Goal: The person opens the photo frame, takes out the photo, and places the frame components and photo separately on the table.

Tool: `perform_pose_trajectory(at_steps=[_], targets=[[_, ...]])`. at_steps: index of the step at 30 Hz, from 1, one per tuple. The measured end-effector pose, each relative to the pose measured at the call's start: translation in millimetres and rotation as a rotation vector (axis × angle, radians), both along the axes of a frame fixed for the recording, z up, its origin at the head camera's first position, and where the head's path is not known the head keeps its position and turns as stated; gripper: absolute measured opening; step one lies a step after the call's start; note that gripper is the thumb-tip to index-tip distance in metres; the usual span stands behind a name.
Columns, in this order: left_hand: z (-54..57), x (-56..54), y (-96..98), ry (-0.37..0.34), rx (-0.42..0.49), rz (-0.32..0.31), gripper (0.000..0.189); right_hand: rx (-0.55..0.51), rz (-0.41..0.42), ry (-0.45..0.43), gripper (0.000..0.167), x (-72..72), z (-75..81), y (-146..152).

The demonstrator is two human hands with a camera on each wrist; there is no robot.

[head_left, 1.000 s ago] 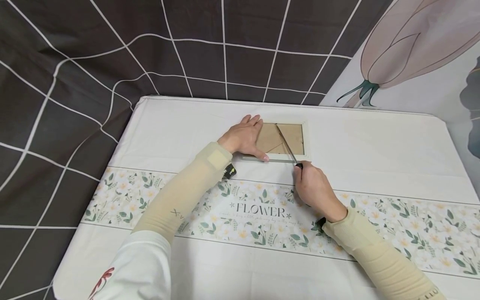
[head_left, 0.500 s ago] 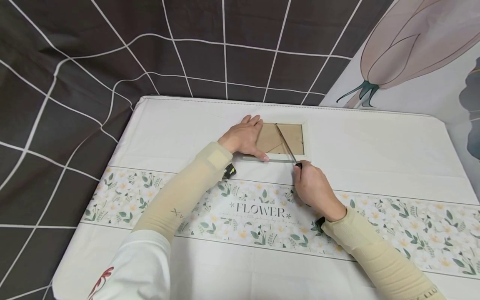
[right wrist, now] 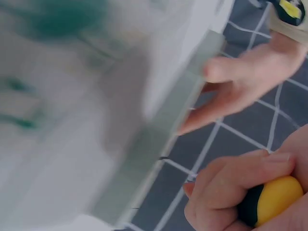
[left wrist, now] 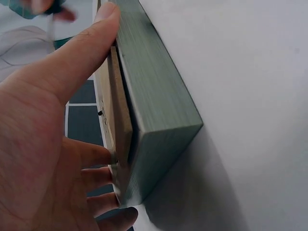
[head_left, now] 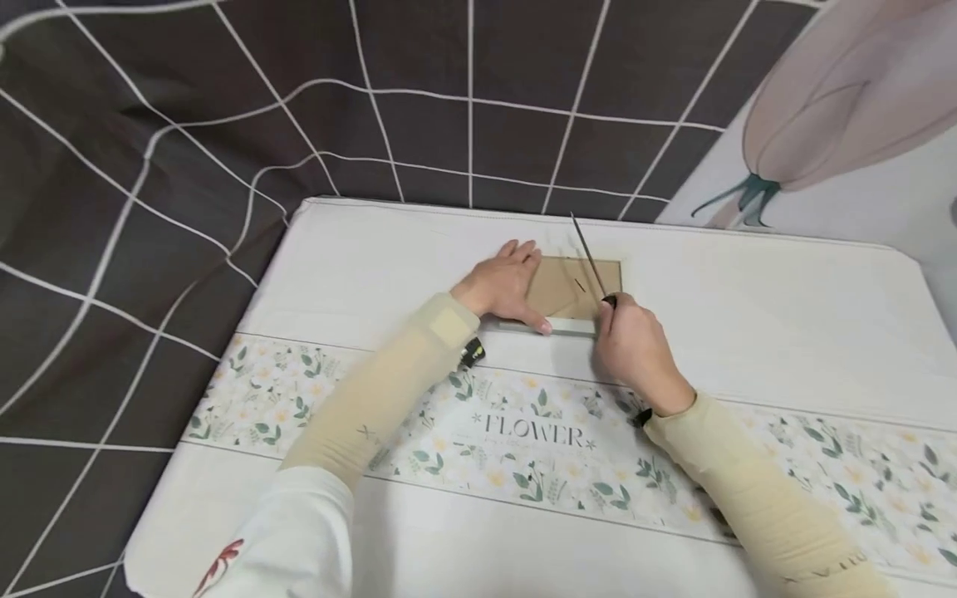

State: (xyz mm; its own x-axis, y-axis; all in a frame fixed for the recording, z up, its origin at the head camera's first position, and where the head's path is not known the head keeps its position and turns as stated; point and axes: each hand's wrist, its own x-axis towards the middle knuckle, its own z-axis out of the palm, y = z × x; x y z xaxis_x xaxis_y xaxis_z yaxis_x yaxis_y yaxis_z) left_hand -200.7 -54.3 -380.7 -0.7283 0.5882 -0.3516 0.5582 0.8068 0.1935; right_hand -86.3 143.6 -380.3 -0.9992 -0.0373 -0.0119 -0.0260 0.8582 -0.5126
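- One pale rectangular frame (head_left: 574, 327) lay on a white tablecloth (head_left: 748, 316), toward the far edge, with a brown board (head_left: 553, 286) facing up inside it.
- The left hand (head_left: 504, 286) rested across the frame's left end, thumb on the near side and the other fingers reaching to the far side; its grip was spread wide, pressing rather than pinching.
- Seen from the left wrist, the frame's side was grey-green, and the board's end edge stood up from it with a dark gap between the two.
- The right hand (head_left: 635, 345) had its fingers curled tightly round the yellow and black handle (right wrist: 279, 199) of a tool (head_left: 591, 257).
- The tool's thin shaft slanted away over the board's right part, its tip appearing beyond the frame's far edge in the head view; whether it touched anything could not be told.
- One short dark mark (head_left: 580, 285) showed on the board beside the shaft.
- Nearer the person, a floral band (head_left: 277, 399) lettered FLOWER crossed the tablecloth.
- Beige sleeves (head_left: 381, 394) covered both forearms.
- Behind stood a dark, white-gridded wall covering (head_left: 426, 137).
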Motion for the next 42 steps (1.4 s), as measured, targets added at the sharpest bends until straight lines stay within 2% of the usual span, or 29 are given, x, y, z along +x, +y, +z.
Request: perform_pose_trajectory(at_steps=[4, 8, 14, 20, 26, 33, 42], targets=[[0.7, 2.2, 8.4, 0.002, 0.011, 0.009, 0.134, 0.008, 0.015, -0.009, 0.034, -1.2, 6.8, 6.3], [3.2, 1.2, 7.1, 0.002, -0.02, 0.03, 0.133, 0.009, 0.017, -0.052, 0.034, 2.1, 7.2, 9.1], [-1.8, 1.4, 4.5, -0.041, 0.005, 0.04, 0.134, 0.021, 0.017, -0.112, 0.036, 13.0, 2.7, 11.8], [-3.7, 1.2, 4.3, -0.034, 0.004, 0.045, 0.135, 0.029, 0.021, -0.156, 0.038, 25.7, -1.3, 12.7], [-1.6, 1.9, 5.5, -0.03, 0.009, 0.047, 0.135, 0.026, 0.02, -0.163, 0.037, 34.4, -4.0, 13.4], [-0.9, 2.1, 6.0, -0.031, 0.01, 0.054, 0.134, 0.012, 0.014, -0.155, 0.036, 37.0, -5.9, 14.4], [-1.0, 2.0, 6.2, -0.03, 0.012, 0.055, 0.134, -0.003, 0.009, -0.189, 0.035, 36.0, -6.7, 12.7]])
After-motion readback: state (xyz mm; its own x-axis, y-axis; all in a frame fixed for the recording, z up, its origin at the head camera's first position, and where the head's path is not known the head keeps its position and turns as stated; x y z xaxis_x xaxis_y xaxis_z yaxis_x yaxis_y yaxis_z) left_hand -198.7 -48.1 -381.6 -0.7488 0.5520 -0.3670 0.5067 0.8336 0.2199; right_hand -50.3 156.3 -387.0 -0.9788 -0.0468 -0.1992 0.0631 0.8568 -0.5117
